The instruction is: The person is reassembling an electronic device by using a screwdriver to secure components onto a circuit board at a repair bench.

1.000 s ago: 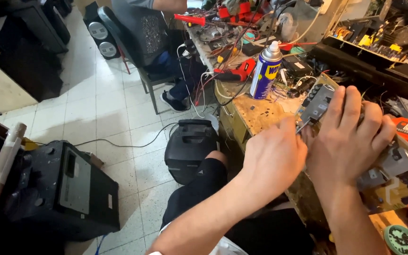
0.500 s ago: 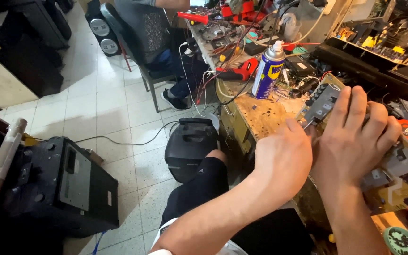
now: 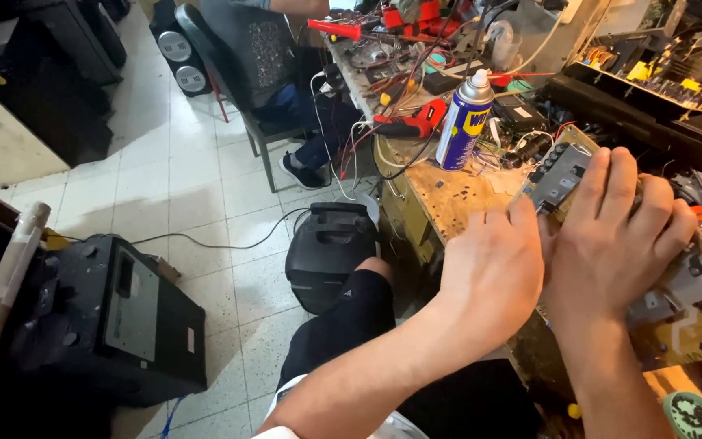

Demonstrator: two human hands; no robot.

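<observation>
Both hands, left hand (image 3: 493,272) and right hand (image 3: 615,232), grip the circuit board (image 3: 561,169); its long axis runs up-left.

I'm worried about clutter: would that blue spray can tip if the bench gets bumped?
Probably: the spray can is tall, narrow and upright near the workbench edge. Its round body would likely roll once down.

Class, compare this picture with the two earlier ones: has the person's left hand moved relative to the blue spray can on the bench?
No. The left hand stays low and right of the blue spray can, beside the right hand on the grey panel; the small shift looks like camera movement.
</observation>
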